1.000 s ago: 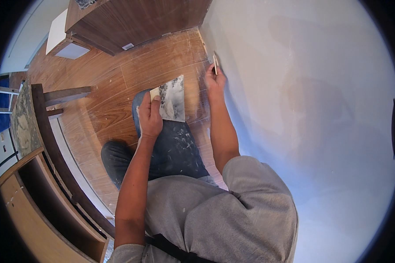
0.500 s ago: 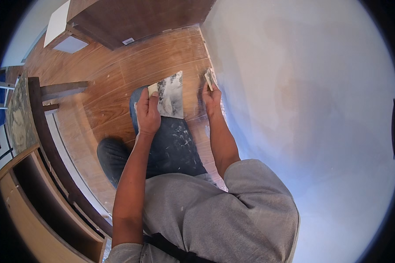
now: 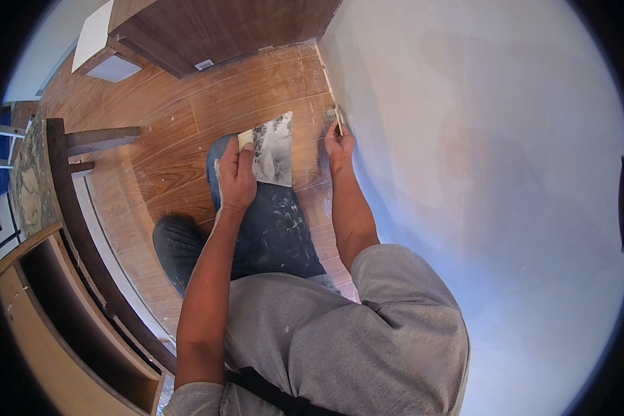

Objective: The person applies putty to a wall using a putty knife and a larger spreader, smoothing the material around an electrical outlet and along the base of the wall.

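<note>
My left hand (image 3: 237, 177) is closed round the pale handle of a wide putty knife (image 3: 273, 151). Its metal blade, smeared with white and grey filler, lies level above my bent knee, pointing right. Down by the foot of the pale wall (image 3: 478, 173), my right hand (image 3: 339, 148) grips a smaller putty knife (image 3: 339, 120) by its light handle. That small blade is at or very near the wall's lower edge; whether it touches cannot be made out. My fingers cover part of both handles.
A dark brown cabinet (image 3: 222, 31) stands on the wood-look floor (image 3: 166, 132) ahead, beside a small white-faced box (image 3: 93, 41). At left are a dark wooden frame with a jutting leg (image 3: 102, 141) and an open wooden drawer unit (image 3: 31, 326). White spatters mark my dark trousers (image 3: 277, 229).
My right hand has shifted slightly right with the small putty knife, which has turned and now sits closer to the wall. The left hand and wide knife have barely moved.
</note>
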The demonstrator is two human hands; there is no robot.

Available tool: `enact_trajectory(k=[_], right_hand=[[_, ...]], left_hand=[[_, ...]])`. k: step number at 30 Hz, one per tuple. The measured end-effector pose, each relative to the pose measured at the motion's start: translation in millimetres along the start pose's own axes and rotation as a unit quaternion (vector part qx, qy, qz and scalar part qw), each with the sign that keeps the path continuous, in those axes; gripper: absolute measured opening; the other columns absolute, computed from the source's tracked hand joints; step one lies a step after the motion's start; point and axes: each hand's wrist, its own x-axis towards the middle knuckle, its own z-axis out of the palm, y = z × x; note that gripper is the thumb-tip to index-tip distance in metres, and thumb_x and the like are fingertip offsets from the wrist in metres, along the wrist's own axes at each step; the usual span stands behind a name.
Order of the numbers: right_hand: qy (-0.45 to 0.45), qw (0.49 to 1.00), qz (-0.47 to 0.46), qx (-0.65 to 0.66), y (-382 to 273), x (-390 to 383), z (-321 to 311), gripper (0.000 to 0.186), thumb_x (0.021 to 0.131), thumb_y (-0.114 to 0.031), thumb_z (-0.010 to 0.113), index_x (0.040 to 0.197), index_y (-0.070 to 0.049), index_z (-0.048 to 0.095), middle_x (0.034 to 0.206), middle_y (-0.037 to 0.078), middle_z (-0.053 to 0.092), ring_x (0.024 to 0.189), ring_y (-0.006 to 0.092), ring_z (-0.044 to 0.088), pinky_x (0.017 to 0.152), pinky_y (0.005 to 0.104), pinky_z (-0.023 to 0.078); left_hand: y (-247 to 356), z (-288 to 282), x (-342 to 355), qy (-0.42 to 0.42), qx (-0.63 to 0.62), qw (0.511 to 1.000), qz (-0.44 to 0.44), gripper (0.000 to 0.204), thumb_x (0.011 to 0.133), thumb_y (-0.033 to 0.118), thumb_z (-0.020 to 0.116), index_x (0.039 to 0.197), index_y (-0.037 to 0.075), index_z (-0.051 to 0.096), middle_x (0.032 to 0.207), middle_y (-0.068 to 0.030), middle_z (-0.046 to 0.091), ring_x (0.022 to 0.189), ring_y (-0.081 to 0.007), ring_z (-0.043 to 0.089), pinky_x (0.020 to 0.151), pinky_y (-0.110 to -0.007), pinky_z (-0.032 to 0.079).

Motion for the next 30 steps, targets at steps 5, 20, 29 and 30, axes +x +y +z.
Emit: enact_trajectory(k=[5, 20, 29, 30], right_hand=[[-0.064, 0.993, 0.073, 0.062, -8.2, -20.4, 16.4, 0.018, 0.094, 0.0, 0.049, 0.102, 0.011, 0.06, 0.096, 0.02, 0.064, 0.087, 0.0299, 0.064, 0.079, 0.0359, 0.061], [-0.038, 0.988, -0.002, -0.152, -1.1, -48.1, -30.6, 0.018, 0.094, 0.001, 0.05, 0.103, 0.012, 0.06, 0.099, 0.019, 0.065, 0.089, 0.0289, 0.066, 0.081, 0.0335, 0.06], [0.042, 0.999, -0.007, -0.034, -1.0, -3.1, -9.0, 0.016, 0.095, -0.001, 0.048, 0.1, 0.009, 0.06, 0.093, 0.017, 0.065, 0.083, 0.0292, 0.065, 0.078, 0.0359, 0.061], [0.031, 0.999, -0.003, -0.031, -3.6, 0.3, -5.4, 0.017, 0.095, -0.001, 0.048, 0.1, 0.009, 0.061, 0.093, 0.017, 0.065, 0.082, 0.0292, 0.064, 0.078, 0.0362, 0.061]], left_hand=[[-2.9, -4.1, 0.1, -0.022, 0.009, 1.0, -0.016, 0.019, 0.097, 0.015, 0.05, 0.098, -0.003, 0.057, 0.074, -0.0054, 0.055, 0.071, -0.0093, 0.046, 0.062, -0.027, 0.04], [-4.2, -5.8, -1.9, -0.008, 0.002, 1.0, -0.016, 0.019, 0.097, 0.014, 0.049, 0.097, -0.003, 0.058, 0.076, -0.0027, 0.057, 0.073, -0.0077, 0.048, 0.063, -0.026, 0.041], [-6.3, -9.4, -3.9, -0.009, -0.01, 1.0, -0.027, 0.02, 0.097, 0.015, 0.05, 0.1, -0.003, 0.058, 0.076, -0.0052, 0.057, 0.072, -0.0092, 0.049, 0.063, -0.026, 0.041], [-5.5, -8.4, -3.0, -0.016, -0.01, 0.999, -0.029, 0.02, 0.097, 0.015, 0.05, 0.1, -0.003, 0.058, 0.076, -0.0055, 0.057, 0.072, -0.0096, 0.049, 0.064, -0.026, 0.041]])
